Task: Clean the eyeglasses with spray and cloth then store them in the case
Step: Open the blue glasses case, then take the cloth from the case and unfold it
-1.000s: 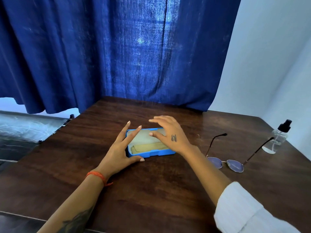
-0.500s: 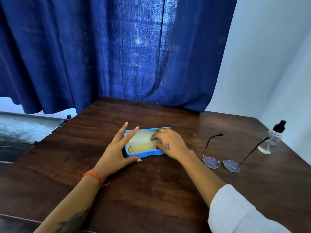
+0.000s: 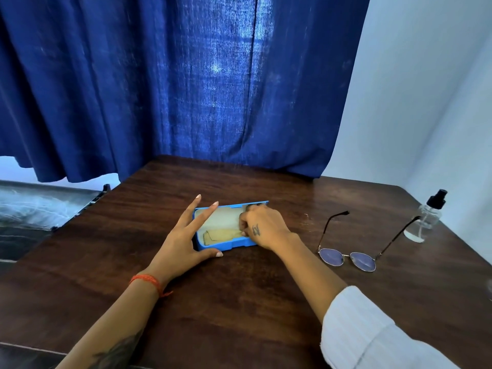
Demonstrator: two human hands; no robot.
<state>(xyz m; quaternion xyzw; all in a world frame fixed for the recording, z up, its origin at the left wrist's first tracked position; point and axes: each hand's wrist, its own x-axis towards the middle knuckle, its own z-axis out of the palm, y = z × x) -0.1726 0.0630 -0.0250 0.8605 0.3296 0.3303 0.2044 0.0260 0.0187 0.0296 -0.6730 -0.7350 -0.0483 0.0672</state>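
Note:
An open blue eyeglass case (image 3: 226, 246) lies at the middle of the dark wooden table (image 3: 239, 302). A folded yellowish cloth (image 3: 219, 234) rests inside it. My left hand (image 3: 183, 241) braces the case's left end, thumb along its front, fingers spread. My right hand (image 3: 262, 229) reaches into the case's right side, fingertips pinching the cloth's right edge. Round metal eyeglasses (image 3: 348, 258) lie to the right with temples unfolded, lenses toward me. A clear spray bottle (image 3: 426, 218) with a black pump stands upright at the far right.
A dark blue curtain (image 3: 186, 89) hangs behind the table. A pale wall (image 3: 412, 102) is at the right. Left of the table sits a grey covered surface (image 3: 34, 206).
My right hand has dropped from above the case into it and closed its fingertips on the cloth. My left hand stays on the case's left end.

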